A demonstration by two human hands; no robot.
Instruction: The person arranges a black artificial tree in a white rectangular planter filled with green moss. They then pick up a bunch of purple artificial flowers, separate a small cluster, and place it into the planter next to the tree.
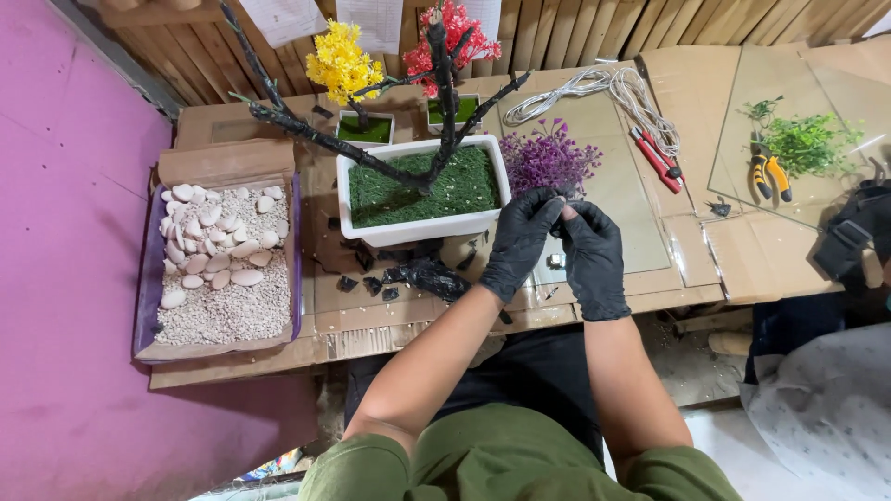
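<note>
Both my hands wear black gloves and meet over the low table's front edge. My left hand (pixel 518 243) and my right hand (pixel 594 260) pinch a small piece together at the fingertips; it is too small to identify. Just above them lies a purple artificial flower bunch (pixel 548 160). To the left stands a white rectangular planter (pixel 422 225) filled with green fake grass, holding a bare black branching tree (pixel 444 88). Black scraps (pixel 422 276) lie in front of the planter.
A cardboard box (pixel 223 163) of white pebbles and gravel sits at left. Yellow (pixel 342 63) and red (pixel 452 37) flower pots stand behind. White cord (pixel 603 88), red pliers (pixel 657 158), yellow pliers (pixel 770 174), green sprigs (pixel 812 141) and a glass sheet (pixel 742 102) lie right.
</note>
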